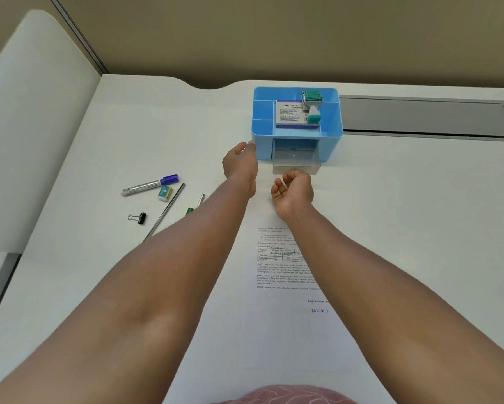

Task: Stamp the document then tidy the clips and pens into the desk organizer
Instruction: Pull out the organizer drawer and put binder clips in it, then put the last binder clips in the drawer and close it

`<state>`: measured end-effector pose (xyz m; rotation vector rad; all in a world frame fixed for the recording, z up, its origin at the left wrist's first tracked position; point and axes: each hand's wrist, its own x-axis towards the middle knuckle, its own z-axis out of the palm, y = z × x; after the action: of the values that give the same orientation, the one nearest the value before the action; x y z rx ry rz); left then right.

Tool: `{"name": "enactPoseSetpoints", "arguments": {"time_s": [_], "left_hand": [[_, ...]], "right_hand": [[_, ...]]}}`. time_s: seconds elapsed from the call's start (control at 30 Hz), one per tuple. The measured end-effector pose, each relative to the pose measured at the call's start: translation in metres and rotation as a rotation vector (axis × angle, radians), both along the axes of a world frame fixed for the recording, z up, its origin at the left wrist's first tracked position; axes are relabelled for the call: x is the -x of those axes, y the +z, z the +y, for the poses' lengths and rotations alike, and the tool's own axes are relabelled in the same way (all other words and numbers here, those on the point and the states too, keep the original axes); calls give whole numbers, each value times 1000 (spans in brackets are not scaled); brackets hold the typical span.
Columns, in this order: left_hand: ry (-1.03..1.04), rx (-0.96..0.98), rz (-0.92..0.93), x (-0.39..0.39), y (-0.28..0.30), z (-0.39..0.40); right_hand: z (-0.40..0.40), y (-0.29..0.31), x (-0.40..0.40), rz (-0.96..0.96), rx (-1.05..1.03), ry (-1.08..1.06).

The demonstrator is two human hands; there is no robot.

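Desk organizer [331,141], blue, stands at the far side of the white counter [420,214], its clear drawer [297,164] pulled partly out toward the person. Stamp pad box [293,115] and green stamp [312,107] lie in its top compartments. Left hand [240,161] rests against the organizer's front left corner, fingers fairly straight, grip apart and holding nothing. Right hand [293,192] sits just before the drawer, palm up, fingers curled together on nothing visible. Document [285,269] lies beneath the forearms, bearing a blue "ENTERED" mark [319,311]. Left of it lie a purple-capped marker [150,185], small eraser [165,193], binder clip [138,218], grey pen [169,208] and green pen [194,207].
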<state>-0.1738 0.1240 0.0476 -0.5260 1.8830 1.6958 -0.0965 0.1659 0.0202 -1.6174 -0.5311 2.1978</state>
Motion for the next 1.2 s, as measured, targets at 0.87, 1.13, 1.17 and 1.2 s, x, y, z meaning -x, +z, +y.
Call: {"name": "enactPoseSetpoints", "arguments": {"time_s": [0.87,1.13,1.17,1.2], "left_hand": [[43,-81,14,14,2,-45],[39,-91,137,38,10,-87],[32,-82,150,41,10,-97],[24,-65,159,44,10,-107]], "right_hand": [[-7,0,-6,20,-87,146],[-30,-5,-3,-92,-133,269],[-36,-6,-2,-97,-151,308],[-42,-6,0,-103,-171,351]]}}
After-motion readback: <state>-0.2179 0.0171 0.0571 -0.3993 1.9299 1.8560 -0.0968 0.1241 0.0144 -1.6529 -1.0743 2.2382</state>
